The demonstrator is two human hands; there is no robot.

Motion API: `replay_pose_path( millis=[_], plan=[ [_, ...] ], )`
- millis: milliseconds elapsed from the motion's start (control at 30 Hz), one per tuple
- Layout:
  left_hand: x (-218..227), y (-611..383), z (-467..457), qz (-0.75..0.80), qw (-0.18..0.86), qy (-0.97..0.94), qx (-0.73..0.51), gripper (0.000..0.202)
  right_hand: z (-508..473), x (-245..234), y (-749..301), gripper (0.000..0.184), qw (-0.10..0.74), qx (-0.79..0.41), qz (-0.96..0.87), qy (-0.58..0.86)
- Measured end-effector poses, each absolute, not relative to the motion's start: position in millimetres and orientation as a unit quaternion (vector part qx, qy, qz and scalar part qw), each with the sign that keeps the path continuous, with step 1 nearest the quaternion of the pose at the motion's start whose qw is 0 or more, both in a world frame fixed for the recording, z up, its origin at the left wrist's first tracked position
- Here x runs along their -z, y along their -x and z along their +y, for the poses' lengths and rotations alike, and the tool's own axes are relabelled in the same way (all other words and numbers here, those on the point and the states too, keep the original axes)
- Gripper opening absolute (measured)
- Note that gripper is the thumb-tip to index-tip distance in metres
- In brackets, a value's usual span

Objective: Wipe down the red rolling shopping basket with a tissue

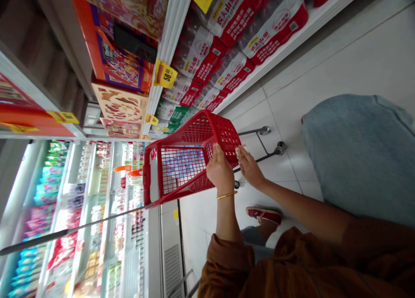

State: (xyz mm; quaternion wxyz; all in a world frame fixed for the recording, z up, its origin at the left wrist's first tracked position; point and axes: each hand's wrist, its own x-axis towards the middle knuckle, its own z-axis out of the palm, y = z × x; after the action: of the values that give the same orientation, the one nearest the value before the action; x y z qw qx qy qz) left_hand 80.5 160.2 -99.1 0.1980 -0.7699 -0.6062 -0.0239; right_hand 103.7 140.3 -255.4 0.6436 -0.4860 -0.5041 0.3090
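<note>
The view is turned sideways. A red plastic mesh shopping basket sits on a wheeled metal cart frame, with something blue and white inside it, partly hidden by the mesh. My left hand, with a gold bangle at the wrist, grips the basket's rim. My right hand is close beside it at the same rim, pinching a small pale packet. What the packet is cannot be read. Brown sleeves cover both forearms' upper ends.
Packs of Nongfu Spring bottled water and boxed goods fill shelves beyond the basket. A lit refrigerated display case stands on the other side. A long grey cart handle crosses it. Pale denim and a red shoe lie near the white tiled floor.
</note>
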Motion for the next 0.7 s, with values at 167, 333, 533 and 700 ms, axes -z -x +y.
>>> replay_pose_path(
  millis=[167, 333, 533, 700],
  plan=[
    [99.8, -79.4, 159.5, -0.609, 0.197, 0.768, 0.025, 0.05, 138.7, 261.4, -100.3, 0.057, 0.642, -0.333, -0.486, 0.49],
    [100.4, -78.8, 158.8, -0.607, 0.199, 0.769, 0.024, 0.048, 138.1, 266.2, -97.5, 0.061, 0.637, -0.336, -0.474, 0.506],
    [100.4, -77.3, 157.3, -0.608, 0.198, 0.769, 0.016, 0.049, 140.7, 263.8, -97.9, 0.06, 0.623, -0.368, -0.443, 0.53],
    [101.7, -76.0, 156.2, -0.601, 0.197, 0.774, 0.03, 0.048, 145.5, 243.0, -103.6, 0.052, 0.627, -0.365, -0.436, 0.533]
  ],
)
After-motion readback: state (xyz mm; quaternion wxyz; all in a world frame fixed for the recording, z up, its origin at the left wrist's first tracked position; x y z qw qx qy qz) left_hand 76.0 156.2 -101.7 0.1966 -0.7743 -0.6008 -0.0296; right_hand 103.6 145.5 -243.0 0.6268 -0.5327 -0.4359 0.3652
